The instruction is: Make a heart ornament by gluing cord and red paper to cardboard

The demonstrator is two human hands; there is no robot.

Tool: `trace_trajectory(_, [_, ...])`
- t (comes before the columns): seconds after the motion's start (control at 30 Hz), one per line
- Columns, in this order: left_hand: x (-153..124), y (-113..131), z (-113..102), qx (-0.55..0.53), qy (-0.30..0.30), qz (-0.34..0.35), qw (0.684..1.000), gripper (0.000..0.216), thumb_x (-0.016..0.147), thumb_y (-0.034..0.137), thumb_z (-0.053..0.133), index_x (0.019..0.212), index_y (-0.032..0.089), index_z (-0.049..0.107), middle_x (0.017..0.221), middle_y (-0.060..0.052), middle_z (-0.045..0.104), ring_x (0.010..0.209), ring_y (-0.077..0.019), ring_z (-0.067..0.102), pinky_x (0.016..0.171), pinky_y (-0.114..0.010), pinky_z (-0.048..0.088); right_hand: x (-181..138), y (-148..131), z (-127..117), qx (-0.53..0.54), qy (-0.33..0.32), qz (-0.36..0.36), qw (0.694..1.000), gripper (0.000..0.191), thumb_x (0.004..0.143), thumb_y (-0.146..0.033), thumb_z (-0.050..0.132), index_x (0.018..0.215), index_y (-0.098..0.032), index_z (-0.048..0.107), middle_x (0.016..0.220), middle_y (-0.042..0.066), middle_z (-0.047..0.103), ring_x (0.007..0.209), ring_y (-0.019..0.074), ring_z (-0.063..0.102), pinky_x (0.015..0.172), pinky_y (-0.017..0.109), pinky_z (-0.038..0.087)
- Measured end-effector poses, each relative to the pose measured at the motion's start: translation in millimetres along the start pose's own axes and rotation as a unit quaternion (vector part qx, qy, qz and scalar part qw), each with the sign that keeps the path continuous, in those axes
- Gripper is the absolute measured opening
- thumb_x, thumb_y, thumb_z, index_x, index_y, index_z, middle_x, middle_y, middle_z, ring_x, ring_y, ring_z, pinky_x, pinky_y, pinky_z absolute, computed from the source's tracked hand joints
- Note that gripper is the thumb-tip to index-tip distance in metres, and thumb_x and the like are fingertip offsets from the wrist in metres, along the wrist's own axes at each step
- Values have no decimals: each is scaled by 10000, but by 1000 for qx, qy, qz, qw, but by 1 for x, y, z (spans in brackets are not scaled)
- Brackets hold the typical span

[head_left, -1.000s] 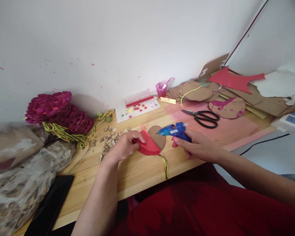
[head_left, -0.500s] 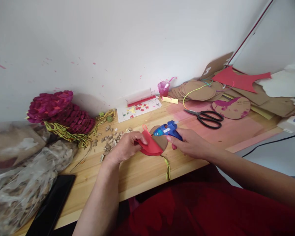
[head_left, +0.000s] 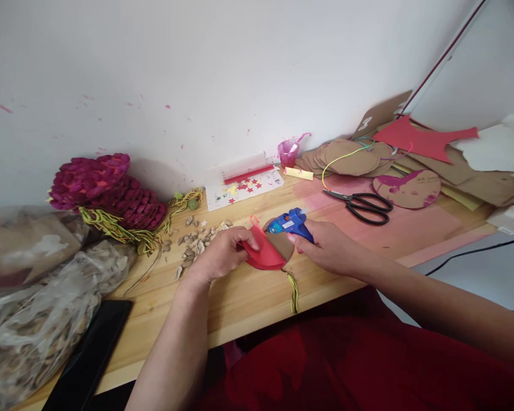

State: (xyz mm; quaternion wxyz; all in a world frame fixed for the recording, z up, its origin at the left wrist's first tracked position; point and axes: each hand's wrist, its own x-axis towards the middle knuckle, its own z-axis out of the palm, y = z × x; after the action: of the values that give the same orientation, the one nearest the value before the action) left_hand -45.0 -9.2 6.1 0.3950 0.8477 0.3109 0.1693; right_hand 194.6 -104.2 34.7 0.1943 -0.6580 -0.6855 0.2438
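My left hand [head_left: 229, 251] pinches the edge of a red paper disc [head_left: 264, 255], which is folded back over a brown cardboard disc [head_left: 284, 244]. A blue glue gun [head_left: 292, 222] is gripped in my right hand [head_left: 325, 245], its nozzle pointing left at the gap between paper and cardboard. Whether the tip touches the cardboard is hard to make out. An orange-red loop [head_left: 255, 221] sticks up at the disc's far edge. From its near edge hangs a yellow-green yarn tassel [head_left: 293, 294].
Pistachio-like shells [head_left: 192, 242] lie left of the disc, near a stack of magenta petalled pieces [head_left: 107, 194]. Black-handled scissors [head_left: 364, 205] lie right, before cardboard discs [head_left: 346, 157]. Star stickers [head_left: 244, 187] and a pink-stained cup [head_left: 288, 152] stand behind; a plastic bag [head_left: 55, 319] sits at left.
The glue gun has shifted slightly left and up along the cardboard. My left hand keeps its hold on the red paper. The view has shifted slightly.
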Motion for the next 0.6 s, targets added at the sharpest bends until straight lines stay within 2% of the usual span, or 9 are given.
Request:
trace_trajectory(0.43, [-1,2,0,5,-1,-13,1000,202,726,38,588,792,185,711,857,-20,704,775,-135,644,715,-240,489,-13,2,-7,-19,-23,-28,999,243,972,-346,439,839,-192,572,768,81,675,661,202,574,601,286,336])
trace_trajectory(0.6, [-1,0,0,6,0,-9,1000,186,737,51,594,805,181,707,856,-21,709,777,-136,644,718,-240,486,-20,2,-10,-42,-41,-16,998,281,975,-390,434,859,-178,577,792,103,680,675,214,582,603,292,344])
